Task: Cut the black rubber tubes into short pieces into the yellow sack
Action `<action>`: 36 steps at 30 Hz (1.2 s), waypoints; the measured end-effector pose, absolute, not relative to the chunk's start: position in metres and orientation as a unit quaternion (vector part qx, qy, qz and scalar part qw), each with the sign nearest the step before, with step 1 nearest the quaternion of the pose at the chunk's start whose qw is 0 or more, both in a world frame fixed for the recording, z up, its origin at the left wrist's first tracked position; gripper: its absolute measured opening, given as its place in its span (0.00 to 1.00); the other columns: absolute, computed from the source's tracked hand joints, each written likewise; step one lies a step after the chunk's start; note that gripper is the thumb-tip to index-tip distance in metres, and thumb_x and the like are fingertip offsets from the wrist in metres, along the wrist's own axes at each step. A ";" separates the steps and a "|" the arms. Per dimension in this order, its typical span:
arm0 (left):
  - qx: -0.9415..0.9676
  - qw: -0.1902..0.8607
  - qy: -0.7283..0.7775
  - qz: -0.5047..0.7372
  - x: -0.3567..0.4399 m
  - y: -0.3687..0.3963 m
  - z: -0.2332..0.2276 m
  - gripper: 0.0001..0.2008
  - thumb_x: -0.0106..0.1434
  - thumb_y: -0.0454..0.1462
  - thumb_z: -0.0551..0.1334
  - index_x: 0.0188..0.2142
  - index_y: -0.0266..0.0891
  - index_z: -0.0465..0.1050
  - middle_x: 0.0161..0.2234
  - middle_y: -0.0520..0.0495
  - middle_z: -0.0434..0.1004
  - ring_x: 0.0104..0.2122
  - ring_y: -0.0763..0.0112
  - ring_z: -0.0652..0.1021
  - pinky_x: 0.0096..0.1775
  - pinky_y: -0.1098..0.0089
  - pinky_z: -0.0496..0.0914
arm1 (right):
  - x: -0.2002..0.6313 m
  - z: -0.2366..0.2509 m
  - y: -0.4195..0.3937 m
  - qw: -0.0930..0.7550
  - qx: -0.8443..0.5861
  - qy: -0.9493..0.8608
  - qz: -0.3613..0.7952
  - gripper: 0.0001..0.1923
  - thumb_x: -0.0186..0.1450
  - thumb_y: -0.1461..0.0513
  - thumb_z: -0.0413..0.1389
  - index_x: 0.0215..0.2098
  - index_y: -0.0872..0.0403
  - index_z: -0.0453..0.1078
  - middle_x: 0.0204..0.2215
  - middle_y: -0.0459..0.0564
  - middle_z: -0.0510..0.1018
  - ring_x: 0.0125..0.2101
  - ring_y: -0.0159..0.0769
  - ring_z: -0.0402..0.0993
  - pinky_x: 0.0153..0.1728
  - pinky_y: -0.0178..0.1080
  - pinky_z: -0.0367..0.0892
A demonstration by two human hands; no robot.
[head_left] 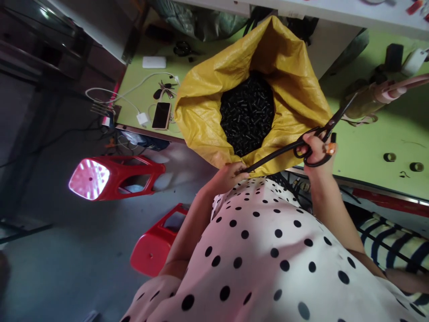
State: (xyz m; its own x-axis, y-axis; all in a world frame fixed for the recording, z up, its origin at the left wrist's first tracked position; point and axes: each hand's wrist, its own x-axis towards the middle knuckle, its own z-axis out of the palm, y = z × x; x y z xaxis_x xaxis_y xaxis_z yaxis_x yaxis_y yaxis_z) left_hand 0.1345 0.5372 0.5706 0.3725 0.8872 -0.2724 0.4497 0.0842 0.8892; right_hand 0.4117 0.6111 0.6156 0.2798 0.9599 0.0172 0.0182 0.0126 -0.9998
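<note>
A yellow woven sack [204, 98] stands open in front of me, its top rolled outward. Inside lies a heap of short black tube pieces [248, 112]. My left hand [229, 178] is closed at the sack's near rim, gripping one end of a long black tube [273, 155]. The tube stretches up to my right hand [318, 150], which is closed around black-handled scissors [330, 125]. Their blades look together and point up and right, past the sack's edge. Something orange [330, 148] shows at a right-hand finger. Whether the right fingers also grip the tube is hard to see.
On the green table [134, 89] at left lie a phone [161, 116], keys [164, 91], a white charger [142, 118] and another pair of scissors [182, 48]. A pinkish bottle [368, 100] and tape rolls [416, 167] are at right. Red stools [150, 252] stand on the floor.
</note>
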 end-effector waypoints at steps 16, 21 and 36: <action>0.467 0.434 0.557 0.532 0.107 0.530 0.594 0.24 0.68 0.60 0.68 0.39 0.41 0.73 0.25 0.53 0.72 0.21 0.77 0.67 0.25 0.73 0.64 | 0.439 0.603 0.550 0.406 -0.597 -0.484 0.494 0.23 0.63 0.41 0.68 0.36 0.50 0.74 0.29 0.49 0.79 0.32 0.43 0.77 0.37 0.45 0.73; 0.439 0.406 0.585 0.548 0.113 0.531 0.589 0.26 0.65 0.61 0.70 0.37 0.42 0.72 0.23 0.54 0.71 0.20 0.77 0.66 0.24 0.74 0.63 | 0.419 0.593 0.541 0.276 -0.532 -0.506 0.620 0.31 0.64 0.33 0.61 0.38 0.51 0.73 0.32 0.49 0.78 0.34 0.43 0.76 0.40 0.45 0.71; 0.474 0.343 0.628 0.513 0.117 0.523 0.571 0.24 0.69 0.60 0.64 0.41 0.42 0.71 0.26 0.54 0.70 0.26 0.73 0.70 0.31 0.71 0.68 | 0.363 0.610 0.569 0.214 -0.553 -0.525 0.610 0.31 0.66 0.32 0.59 0.32 0.50 0.66 0.29 0.48 0.76 0.33 0.40 0.71 0.38 0.43 0.67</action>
State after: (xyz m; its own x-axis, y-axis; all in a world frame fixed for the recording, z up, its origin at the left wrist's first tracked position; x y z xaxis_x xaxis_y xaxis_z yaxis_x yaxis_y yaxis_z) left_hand 0.1171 0.5233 0.5712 -0.3151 0.9474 0.0564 0.2444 0.0235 0.9694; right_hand 0.3634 0.5692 0.6102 -0.2954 0.8427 -0.4502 0.3195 -0.3570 -0.8778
